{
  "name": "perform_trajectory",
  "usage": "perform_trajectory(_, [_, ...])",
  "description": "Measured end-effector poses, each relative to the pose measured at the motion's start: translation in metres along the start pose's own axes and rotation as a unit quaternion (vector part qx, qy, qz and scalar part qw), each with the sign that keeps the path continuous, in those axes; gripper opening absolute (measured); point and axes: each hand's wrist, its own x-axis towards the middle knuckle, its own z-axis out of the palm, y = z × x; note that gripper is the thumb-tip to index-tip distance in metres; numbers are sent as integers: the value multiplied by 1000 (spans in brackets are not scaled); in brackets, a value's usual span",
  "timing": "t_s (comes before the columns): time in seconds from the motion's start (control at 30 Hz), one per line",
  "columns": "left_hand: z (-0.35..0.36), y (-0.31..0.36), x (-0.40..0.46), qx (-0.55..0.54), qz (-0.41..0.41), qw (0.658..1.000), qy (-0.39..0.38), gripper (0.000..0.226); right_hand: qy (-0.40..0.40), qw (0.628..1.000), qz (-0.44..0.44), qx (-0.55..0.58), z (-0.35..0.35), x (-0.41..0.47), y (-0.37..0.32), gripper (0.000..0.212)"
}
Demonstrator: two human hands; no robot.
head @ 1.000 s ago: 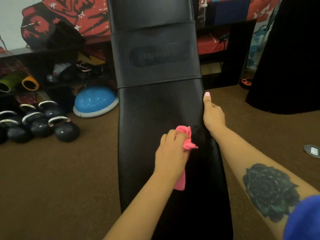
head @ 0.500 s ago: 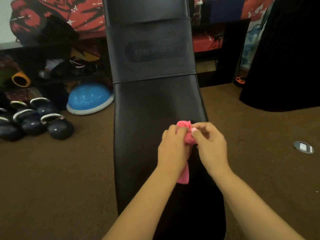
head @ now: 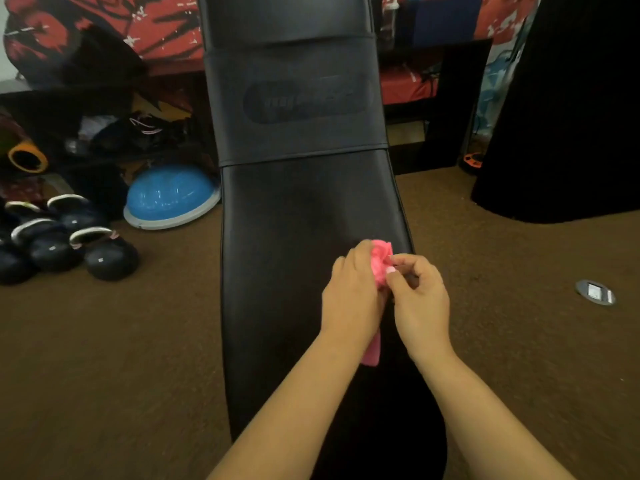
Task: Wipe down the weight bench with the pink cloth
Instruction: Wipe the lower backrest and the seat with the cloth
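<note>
Bunched in the left hand [head: 353, 299], the pink cloth [head: 380, 261] is held with the fingers curled round its upper wad, while a loose tail of the cloth hangs out below the wrist and lies on the pad. Just to the right, the right hand [head: 420, 299] pinches the top of the same wad between thumb and fingertips [head: 391, 270], apparently regathering or refolding it rather than wiping. Both hands sit over the right half of the weight bench [head: 304, 220], close to its right edge, on the lower pad below the seam that separates it from the logo panel. The bench's long axis runs straight away from the person, its far end pointing toward the cluttered wall; the cloth's own length lies roughly along that same line, wad farther, tail nearer. Most of the pad looks as yet unwiped, though the dark vinyl makes that hard to judge. The risks from here are modest: the dangling tail could drag or slip free if the regrip is loose, and a small crumpled wad would cover little surface, leaving streaks or missing the left side and the far panel.
</note>
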Motion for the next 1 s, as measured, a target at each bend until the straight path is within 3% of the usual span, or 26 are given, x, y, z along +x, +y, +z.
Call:
perform_trajectory(0.13, [-7, 5, 25, -5, -16, 1000, 19, 50, 32, 999, -15, 18, -1, 2, -5, 18])
perform_trajectory(0.27, [-5, -1, 11, -15, -5, 999, 43, 54, -27, 999, -42, -9, 8, 0, -11, 21])
perform_trajectory(0.33, [-14, -5, 3, -96, -9, 995, -38, 65, -51, 998, -23, -15, 12, -1, -14, 20])
perform_trajectory(0.4, [-34, -16, 2, -199, -38, 966, -162, 82, -61, 998, -2, -35, 16, 2, -16, 34])
perform_trajectory(0.47, [-57, -32, 6, -283, -48, 937, -198, 88, -80, 992, -8, -95, 22, 4, -19, 40])
perform_trajectory(0.53, [-75, -45, 14, -332, -40, 936, -115, 78, -86, 976, -42, -196, 30, 1, -22, 49])
perform_trajectory(0.63, [-96, -59, 24, -334, -52, 933, 125, 58, -60, 947, -63, -308, 42, -5, -24, 63])
perform_trajectory(0.7, [-106, -76, 30, -280, -90, 912, 286, 45, -40, 942, -60, -329, 47, -6, -23, 62])
perform_trajectory(0.77, [-113, -100, 36, -185, -160, 899, 363, 36, -34, 941, -65, -330, 48, -4, -23, 54])
perform_trajectory(0.83, [-116, -122, 43, -104, -246, 909, 319, 38, -35, 939, -88, -331, 43, 1, -22, 45])
perform_trajectory(0.9, [-114, -137, 50, -82, -323, 919, 210, 51, -31, 936, -105, -335, 30, 9, -17, 43])
perform_trajectory(1.0, [-103, -136, 54, -197, -401, 890, 91, 75, -14, 939, -109, -324, 13, 26, -11, 41])
